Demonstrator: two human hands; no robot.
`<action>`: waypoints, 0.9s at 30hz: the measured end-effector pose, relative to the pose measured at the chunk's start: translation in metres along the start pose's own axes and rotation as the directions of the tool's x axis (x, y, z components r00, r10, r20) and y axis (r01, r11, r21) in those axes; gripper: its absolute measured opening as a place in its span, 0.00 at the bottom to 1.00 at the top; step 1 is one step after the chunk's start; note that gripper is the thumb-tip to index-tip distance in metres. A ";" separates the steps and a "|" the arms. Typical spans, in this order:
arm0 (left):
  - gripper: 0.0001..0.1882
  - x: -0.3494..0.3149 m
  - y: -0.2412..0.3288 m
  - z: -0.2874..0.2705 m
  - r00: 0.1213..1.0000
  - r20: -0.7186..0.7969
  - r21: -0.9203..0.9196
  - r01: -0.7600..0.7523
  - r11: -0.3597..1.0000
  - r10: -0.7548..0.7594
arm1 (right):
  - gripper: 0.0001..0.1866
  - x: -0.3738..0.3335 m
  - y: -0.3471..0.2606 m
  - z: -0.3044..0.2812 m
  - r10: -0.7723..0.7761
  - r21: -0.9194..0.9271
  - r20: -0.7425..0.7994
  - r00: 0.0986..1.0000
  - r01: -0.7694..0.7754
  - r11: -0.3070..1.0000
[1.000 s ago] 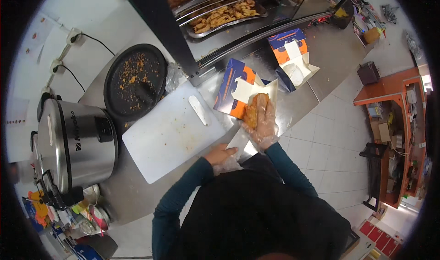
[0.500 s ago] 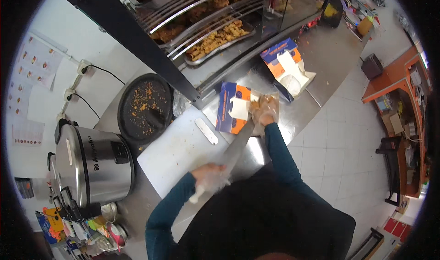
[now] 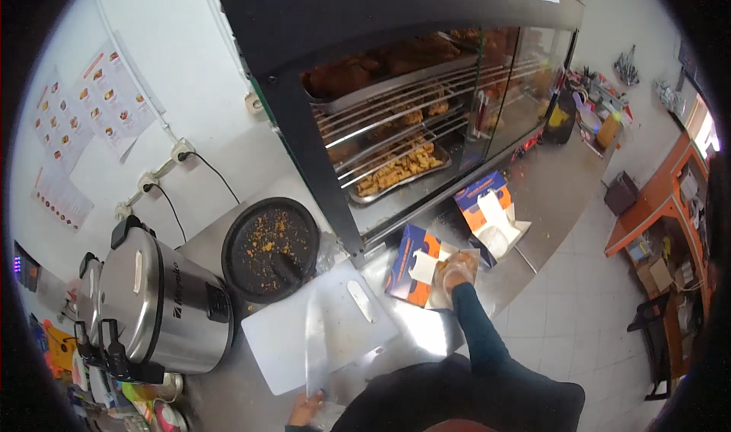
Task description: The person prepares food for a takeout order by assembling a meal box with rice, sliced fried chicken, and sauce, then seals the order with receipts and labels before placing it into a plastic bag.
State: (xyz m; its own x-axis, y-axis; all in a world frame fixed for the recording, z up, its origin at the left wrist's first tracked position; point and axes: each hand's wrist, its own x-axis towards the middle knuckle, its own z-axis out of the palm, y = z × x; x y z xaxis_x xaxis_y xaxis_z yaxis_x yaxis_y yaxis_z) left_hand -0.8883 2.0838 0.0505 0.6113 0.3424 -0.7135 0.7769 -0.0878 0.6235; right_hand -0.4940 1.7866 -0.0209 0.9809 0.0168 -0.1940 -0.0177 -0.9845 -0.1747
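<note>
My left hand, in a clear plastic glove, grips a wide-bladed knife by its handle at the lower edge. The blade points away from me over the left part of a white cutting board. My right hand, also in a clear glove, is at the open side of a blue and orange cardboard box. Its fingers are closed round golden-brown fried chicken, mostly hidden by the hand and glove. Behind it on the right stands a second box of the same kind, its cream flaps open.
A black round pan with crumbs sits left of the board, beside a large steel rice cooker. At the back stands a glass display warmer with trays of fried chicken. Tiled floor lies right of the steel counter.
The knife has swung from beside the near box to over the board as my left hand drew back toward me. My right hand stays at the box. The view has tilted up.
</note>
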 end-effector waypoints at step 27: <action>0.24 -0.006 -0.012 0.055 0.777 -0.611 -0.307 -0.058 0.950 -0.150 | 0.25 0.242 -0.155 -0.421 -0.558 -0.428 -0.355 0.750 0.401 0.810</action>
State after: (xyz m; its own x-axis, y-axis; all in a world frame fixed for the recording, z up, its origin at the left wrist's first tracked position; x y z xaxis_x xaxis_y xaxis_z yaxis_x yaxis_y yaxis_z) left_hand -0.8927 2.0311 0.0294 0.2663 0.8511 -0.4524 0.6561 0.1838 0.7320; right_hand -0.1727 1.8701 0.3654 0.8140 0.5002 0.2953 0.4616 -0.8656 0.1941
